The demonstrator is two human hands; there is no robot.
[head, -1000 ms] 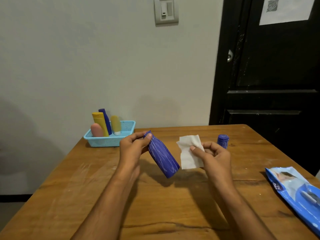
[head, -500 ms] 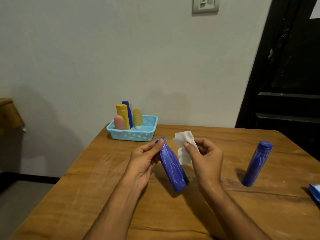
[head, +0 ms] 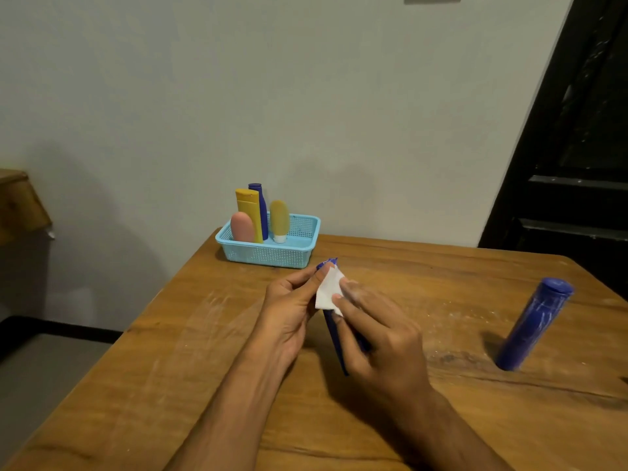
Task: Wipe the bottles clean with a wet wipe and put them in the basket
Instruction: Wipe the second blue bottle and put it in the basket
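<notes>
item: blue bottle in hand (head: 334, 338) — held above the middle of the wooden table (head: 204, 334), tilted, its top end toward the far edge, much of its body hidden behind my fingers and the wipe.

item: my left hand (head: 292, 307) — fingers curled round the upper part of the bottle, thumb tip near its top end.

item: my right hand (head: 377, 334) — fingers bent, pressing the wet wipe (head: 329, 289) against the upper side of the bottle; thumb underneath on the bottle's lower part.

item: wet wipe — white, folded, lying between my right fingertips and the bottle, touching both hands.

item: second blue bottle (head: 531, 329) — standing on its base near the right edge of the table, cap up, white streaks on its side, well apart from my hands.

item: light blue basket (head: 272, 253) — at the far left corner of the table, against the wall. contents, upright: a pink bottle (head: 242, 227), a yellow bottle (head: 249, 209), a dark blue bottle (head: 261, 207) behind it, a small yellow bottle with a white cap down (head: 279, 220). right half of basket holds nothing i can see.

item: table surface — white smears and specks left of my hands and toward the right.
</notes>
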